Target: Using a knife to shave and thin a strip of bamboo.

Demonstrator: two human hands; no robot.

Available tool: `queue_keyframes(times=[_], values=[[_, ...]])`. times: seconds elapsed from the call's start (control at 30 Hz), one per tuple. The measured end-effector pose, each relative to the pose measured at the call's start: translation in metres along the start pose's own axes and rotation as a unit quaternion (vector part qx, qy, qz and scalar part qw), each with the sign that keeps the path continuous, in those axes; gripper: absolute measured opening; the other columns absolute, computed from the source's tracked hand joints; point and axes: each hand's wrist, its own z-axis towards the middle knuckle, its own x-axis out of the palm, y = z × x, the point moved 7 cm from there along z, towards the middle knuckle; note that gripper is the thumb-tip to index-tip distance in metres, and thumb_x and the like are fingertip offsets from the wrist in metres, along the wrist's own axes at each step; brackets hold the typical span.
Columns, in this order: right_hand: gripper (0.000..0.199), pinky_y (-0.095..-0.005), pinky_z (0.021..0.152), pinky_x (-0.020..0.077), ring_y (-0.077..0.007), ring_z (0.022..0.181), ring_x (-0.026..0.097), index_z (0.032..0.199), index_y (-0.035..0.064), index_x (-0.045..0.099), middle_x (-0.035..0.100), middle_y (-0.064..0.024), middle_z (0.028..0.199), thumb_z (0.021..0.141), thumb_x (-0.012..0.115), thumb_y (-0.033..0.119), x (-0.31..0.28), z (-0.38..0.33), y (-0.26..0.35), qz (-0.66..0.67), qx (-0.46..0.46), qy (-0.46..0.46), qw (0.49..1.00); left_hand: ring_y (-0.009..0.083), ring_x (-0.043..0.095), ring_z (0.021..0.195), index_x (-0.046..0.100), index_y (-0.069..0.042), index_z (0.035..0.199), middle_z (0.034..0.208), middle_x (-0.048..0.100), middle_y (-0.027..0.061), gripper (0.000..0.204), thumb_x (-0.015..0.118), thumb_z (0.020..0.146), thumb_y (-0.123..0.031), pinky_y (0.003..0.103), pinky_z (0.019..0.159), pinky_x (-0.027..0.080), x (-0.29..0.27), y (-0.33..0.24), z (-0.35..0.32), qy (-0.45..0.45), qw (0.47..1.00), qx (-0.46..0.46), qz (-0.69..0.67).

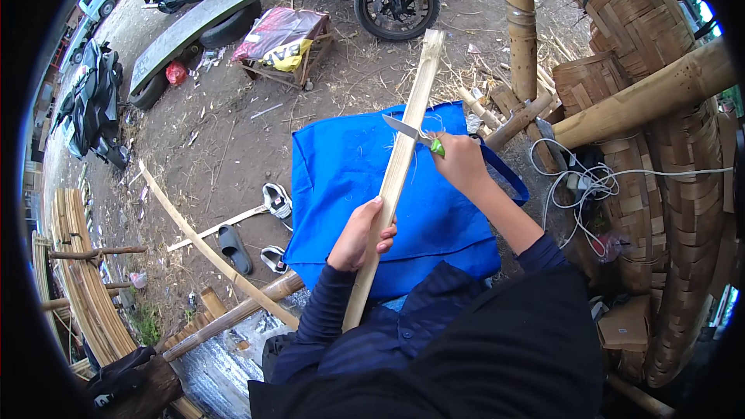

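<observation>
Head view: knife (409, 131) across strip (398, 174), edge to edge, open dirt (349, 70) beyond.

Daylit dirt ground (256, 140), bamboo post (518, 39)

Leftward room over cloth (341, 167) — wooden strip (399, 163) blocks right.

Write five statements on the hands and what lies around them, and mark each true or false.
1. The left hand grips a pale strip. True.
2. The right hand holds a knife with a green handle. True.
3. The knife's tip points to the picture's right. False: it points left, with the blade across the strip.
4. A blue cloth lies beneath the strip. True.
5. The grey slipper lies right of the cloth. False: the grey slipper is on the ground to its left.
</observation>
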Motion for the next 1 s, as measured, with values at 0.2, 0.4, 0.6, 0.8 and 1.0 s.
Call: queue_keyframes(times=[0.2, 0.4, 0.6, 0.8, 1.0], values=[[0.014, -0.0386, 0.052, 0.0494, -0.0287, 0.057, 0.062, 0.075, 0.0056, 0.055, 0.059, -0.0125, 0.061, 0.074, 0.063, 0.017, 0.007, 0.004, -0.018, -0.018, -0.009, 0.015, 1.000, 0.0109, 0.038, 0.044, 0.046, 0.000, 0.088, 0.060, 0.041, 0.0036, 0.039, 0.033, 0.097, -0.036, 0.023, 0.040, 0.034, 0.002, 0.011, 0.002, -0.010, 1.000, 0.007, -0.026], [0.015, -0.0402, 0.051, 0.0481, -0.0301, 0.055, 0.061, 0.077, 0.0041, 0.056, 0.059, -0.0139, 0.061, 0.072, 0.065, 0.014, 0.000, 0.005, 0.009, -0.021, -0.083, 0.025, 0.996, 0.0122, 0.038, 0.045, 0.046, 0.000, 0.088, 0.060, 0.040, 0.0038, 0.040, 0.035, 0.097, -0.037, 0.023, 0.041, 0.033, -0.009, 0.017, -0.009, -0.005, 1.000, 0.007, -0.028], [0.016, -0.0368, 0.051, 0.0484, -0.0263, 0.056, 0.062, 0.074, 0.0043, 0.055, 0.059, -0.0116, 0.061, 0.069, 0.066, 0.014, -0.003, 0.004, 0.036, -0.010, -0.129, 0.017, 0.991, 0.0121, 0.038, 0.042, 0.046, -0.001, 0.086, 0.058, 0.040, 0.0040, 0.040, 0.034, 0.097, -0.037, 0.023, 0.040, 0.032, -0.009, 0.004, 0.000, 0.014, 0.999, -0.001, -0.041], [0.014, -0.0381, 0.049, 0.0479, -0.0278, 0.053, 0.061, 0.074, 0.0061, 0.058, 0.059, -0.0128, 0.059, 0.075, 0.062, 0.020, -0.029, 0.022, 0.012, -0.014, -0.038, -0.054, 0.998, 0.0083, 0.035, 0.043, 0.047, -0.002, 0.086, 0.059, 0.039, 0.0007, 0.040, 0.037, 0.096, -0.040, 0.020, 0.038, 0.029, 0.008, -0.011, 0.001, 0.027, 0.999, -0.002, -0.044], [0.010, -0.0372, 0.050, 0.0484, -0.0276, 0.054, 0.061, 0.076, 0.0051, 0.059, 0.059, -0.0130, 0.059, 0.072, 0.064, 0.013, -0.036, 0.023, -0.024, -0.029, -0.042, -0.069, 0.996, 0.0090, 0.034, 0.041, 0.048, -0.003, 0.086, 0.057, 0.039, 0.0013, 0.041, 0.035, 0.096, -0.040, 0.021, 0.038, 0.029, 0.008, 0.003, -0.015, 0.015, 1.000, -0.001, -0.016]])
